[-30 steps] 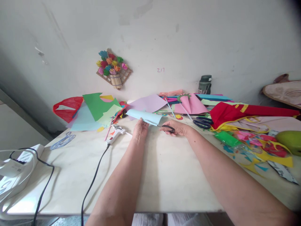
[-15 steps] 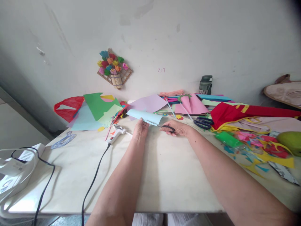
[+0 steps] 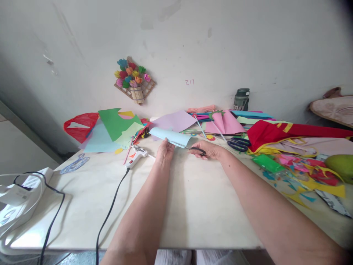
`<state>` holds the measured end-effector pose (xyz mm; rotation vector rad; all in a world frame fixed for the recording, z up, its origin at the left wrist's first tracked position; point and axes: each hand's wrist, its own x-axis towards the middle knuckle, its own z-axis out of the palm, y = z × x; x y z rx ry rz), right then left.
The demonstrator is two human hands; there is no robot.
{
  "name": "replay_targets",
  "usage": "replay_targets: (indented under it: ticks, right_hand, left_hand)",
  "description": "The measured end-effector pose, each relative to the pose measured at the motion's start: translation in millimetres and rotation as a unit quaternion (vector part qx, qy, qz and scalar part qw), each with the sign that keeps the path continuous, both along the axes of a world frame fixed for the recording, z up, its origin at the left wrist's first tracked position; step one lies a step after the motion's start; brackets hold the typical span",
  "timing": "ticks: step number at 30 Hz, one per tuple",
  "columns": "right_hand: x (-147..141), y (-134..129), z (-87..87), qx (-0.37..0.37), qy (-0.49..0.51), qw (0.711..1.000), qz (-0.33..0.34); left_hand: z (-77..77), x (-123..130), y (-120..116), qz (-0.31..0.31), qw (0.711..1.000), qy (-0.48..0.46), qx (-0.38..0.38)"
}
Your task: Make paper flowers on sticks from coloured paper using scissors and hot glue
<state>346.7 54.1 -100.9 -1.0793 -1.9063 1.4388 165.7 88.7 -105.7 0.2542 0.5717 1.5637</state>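
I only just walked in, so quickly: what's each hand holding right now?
Left hand: closed on the light blue paper, at its near edge.
Right hand: holding black-handled scissors, blades at the paper's near edge.

The left forearm and right forearm are bare, and so are the hands. A small round mole marks the right forearm near the hand. The trousers are pale grey-white with faint mottling, their pattern too blurred to make out.
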Motion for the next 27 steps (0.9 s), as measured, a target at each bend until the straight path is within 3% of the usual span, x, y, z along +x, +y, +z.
replay_targets:
  ticks: [14, 27]
  right_hand:
    - [4.4, 0.3, 1.7, -0.028, -0.007, 0.999, 0.017]
    - [-0.6, -1.3, 1.6, -0.028, -0.019, 0.999, -0.021]
  left_hand:
    - [2.5, -3.0, -0.3, 0.028, 0.999, -0.010, -0.018]
    - [0.9, 4.4, -3.2, 0.014, 1.000, 0.008, -0.001]
